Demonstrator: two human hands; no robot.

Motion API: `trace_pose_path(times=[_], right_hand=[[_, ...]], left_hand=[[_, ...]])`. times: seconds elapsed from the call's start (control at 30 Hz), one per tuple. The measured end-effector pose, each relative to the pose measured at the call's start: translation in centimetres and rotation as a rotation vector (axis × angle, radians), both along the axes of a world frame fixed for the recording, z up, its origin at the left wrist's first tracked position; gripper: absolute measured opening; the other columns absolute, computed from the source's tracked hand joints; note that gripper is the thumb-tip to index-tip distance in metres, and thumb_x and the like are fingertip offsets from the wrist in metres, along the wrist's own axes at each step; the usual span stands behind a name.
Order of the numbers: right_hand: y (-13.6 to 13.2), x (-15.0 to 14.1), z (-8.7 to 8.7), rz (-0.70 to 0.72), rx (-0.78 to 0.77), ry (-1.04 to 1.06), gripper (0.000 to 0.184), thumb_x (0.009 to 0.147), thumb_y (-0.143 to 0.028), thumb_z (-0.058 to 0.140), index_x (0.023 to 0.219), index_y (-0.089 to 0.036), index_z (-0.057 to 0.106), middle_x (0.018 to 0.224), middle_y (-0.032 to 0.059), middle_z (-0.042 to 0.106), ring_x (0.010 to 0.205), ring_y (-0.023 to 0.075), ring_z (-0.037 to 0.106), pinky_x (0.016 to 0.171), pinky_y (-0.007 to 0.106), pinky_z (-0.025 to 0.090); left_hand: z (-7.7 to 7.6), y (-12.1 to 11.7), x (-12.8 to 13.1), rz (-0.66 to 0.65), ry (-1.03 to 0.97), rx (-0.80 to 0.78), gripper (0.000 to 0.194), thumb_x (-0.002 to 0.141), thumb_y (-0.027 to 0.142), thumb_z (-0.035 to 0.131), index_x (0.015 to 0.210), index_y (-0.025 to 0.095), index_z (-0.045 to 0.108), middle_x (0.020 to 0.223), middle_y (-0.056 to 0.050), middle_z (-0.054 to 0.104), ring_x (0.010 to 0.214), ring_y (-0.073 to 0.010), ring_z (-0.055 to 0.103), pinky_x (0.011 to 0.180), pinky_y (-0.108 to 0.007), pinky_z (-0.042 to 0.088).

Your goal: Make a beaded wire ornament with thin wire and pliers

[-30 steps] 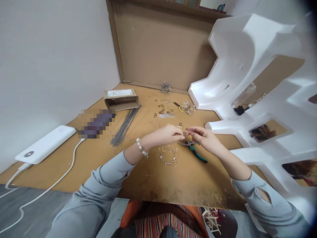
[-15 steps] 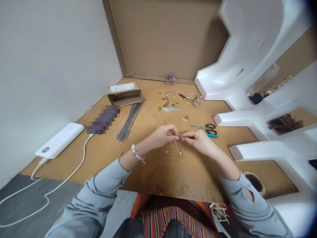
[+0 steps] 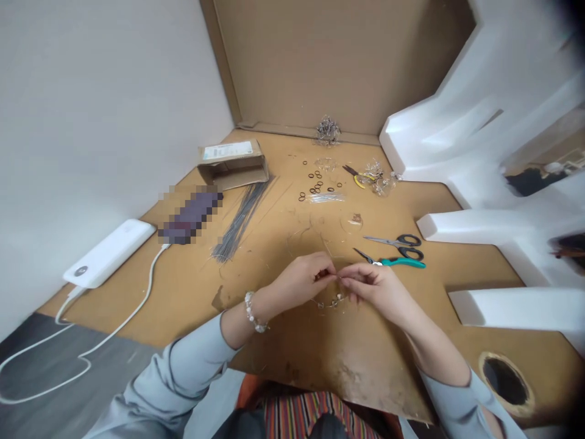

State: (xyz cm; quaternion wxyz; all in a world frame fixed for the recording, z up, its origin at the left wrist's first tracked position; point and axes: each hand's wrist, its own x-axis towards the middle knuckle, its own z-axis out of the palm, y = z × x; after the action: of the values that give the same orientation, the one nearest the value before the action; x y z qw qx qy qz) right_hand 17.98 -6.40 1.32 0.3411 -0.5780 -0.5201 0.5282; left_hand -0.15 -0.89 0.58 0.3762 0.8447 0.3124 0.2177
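Note:
My left hand (image 3: 311, 277) and my right hand (image 3: 372, 285) meet fingertip to fingertip over the table, both closed in a pinch. Between them runs thin wire belonging to a beaded wire ring (image 3: 322, 305), whose clear beads hang just below my fingers. The upper part of the ring is hidden by my hands. A clear bead bracelet (image 3: 251, 312) circles my left wrist. Beyond my right hand lie teal-handled pliers (image 3: 402, 263) and black-handled scissors (image 3: 393, 240).
A bundle of grey wires (image 3: 240, 222) lies left of centre by an open cardboard box (image 3: 233, 163). Dark small rings (image 3: 315, 186), yellow-handled pliers (image 3: 359, 177) and a wire clump (image 3: 328, 130) sit farther back. A white power bank (image 3: 109, 253) is at left; a round hole (image 3: 505, 381) at right.
Both hands have come lower and nearer to me, still pinched together, with the beaded ring now more covered. The teal-handled pliers show more fully. The camera view has shifted slightly.

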Motion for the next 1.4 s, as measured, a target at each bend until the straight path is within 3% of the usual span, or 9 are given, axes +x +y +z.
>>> trace_pose_path(times=[0.13,0.23,0.47,0.87,1.1,1.23,1.33,1.4], right_hand=[[0.4,1.1,0.3,-0.174,0.054,-0.01,0.031,0.065,-0.044,0.069,0.079,-0.017,0.068,0.06,0.0021,0.065,0.051,0.0118,0.058,0.053,0.027,0.05],[0.6,2.0,0.2,-0.265,0.054,-0.026,0.036,0.065,-0.048,0.07,0.081,-0.016,0.068,0.059,0.0027,0.064,0.051,0.0119,0.057,0.053,0.027,0.05],[0.8,2.4,-1.1,-0.27,0.18,-0.175,0.028,0.072,-0.043,0.066,0.082,-0.016,0.068,0.067,0.0038,0.064,0.056,0.0126,0.057,0.057,0.028,0.048],[0.9,2.4,-2.1,-0.277,0.267,-0.231,0.018,0.079,-0.037,0.061,0.081,-0.021,0.068,0.078,0.0039,0.062,0.063,0.013,0.058,0.058,0.027,0.047],[1.0,2.6,-2.2,-0.277,0.138,0.027,0.016,0.078,-0.037,0.063,0.084,-0.021,0.065,0.068,0.0002,0.064,0.058,0.0122,0.058,0.062,0.028,0.05],[0.8,2.9,-2.5,-0.289,0.101,0.186,0.014,0.078,-0.034,0.064,0.087,-0.022,0.065,0.068,-0.0003,0.064,0.062,0.0127,0.059,0.068,0.029,0.05],[0.7,2.9,-2.4,-0.249,0.039,0.31,0.014,0.078,-0.035,0.064,0.083,-0.022,0.064,0.062,-0.0016,0.06,0.063,0.0138,0.059,0.076,0.034,0.05],[0.6,2.7,-2.0,-0.197,-0.036,0.364,0.016,0.076,-0.037,0.066,0.08,-0.022,0.063,0.06,-0.0021,0.059,0.059,0.0131,0.057,0.073,0.034,0.051]], left_hand=[[0.6,0.9,-1.1,0.102,-0.063,-0.103,0.02,0.085,0.033,0.054,0.096,0.018,0.061,0.089,-0.003,0.061,0.07,-0.0107,0.056,0.061,-0.021,0.044],[0.9,2.1,-2.3,0.245,0.051,-0.045,0.024,0.086,0.035,0.052,0.098,0.017,0.061,0.087,-0.004,0.062,0.072,-0.0127,0.056,0.064,-0.024,0.043],[0.6,2.7,-2.6,0.091,0.314,-0.123,0.025,0.083,0.039,0.054,0.085,0.016,0.065,0.079,-0.003,0.064,0.069,-0.0148,0.055,0.062,-0.025,0.04],[-0.4,2.7,-1.9,0.023,0.33,-0.183,0.02,0.087,0.027,0.046,0.087,0.018,0.064,0.088,-0.004,0.066,0.08,-0.0168,0.059,0.072,-0.027,0.042],[-0.9,2.6,-1.7,0.043,0.158,-0.418,0.022,0.087,0.032,0.046,0.085,0.017,0.062,0.074,0.0,0.063,0.066,-0.0122,0.054,0.062,-0.023,0.04],[-0.8,2.3,-1.4,0.068,0.024,-0.593,0.022,0.086,0.034,0.049,0.084,0.015,0.06,0.074,-0.001,0.062,0.069,-0.0118,0.055,0.064,-0.022,0.042],[-0.9,2.2,-1.2,0.093,-0.04,-0.677,0.023,0.084,0.035,0.052,0.081,0.014,0.059,0.072,-0.001,0.061,0.067,-0.0111,0.055,0.063,-0.022,0.043],[-1.0,2.2,-1.1,0.114,-0.069,-0.704,0.024,0.083,0.037,0.054,0.08,0.014,0.058,0.071,-0.001,0.059,0.064,-0.0103,0.054,0.061,-0.022,0.043]])
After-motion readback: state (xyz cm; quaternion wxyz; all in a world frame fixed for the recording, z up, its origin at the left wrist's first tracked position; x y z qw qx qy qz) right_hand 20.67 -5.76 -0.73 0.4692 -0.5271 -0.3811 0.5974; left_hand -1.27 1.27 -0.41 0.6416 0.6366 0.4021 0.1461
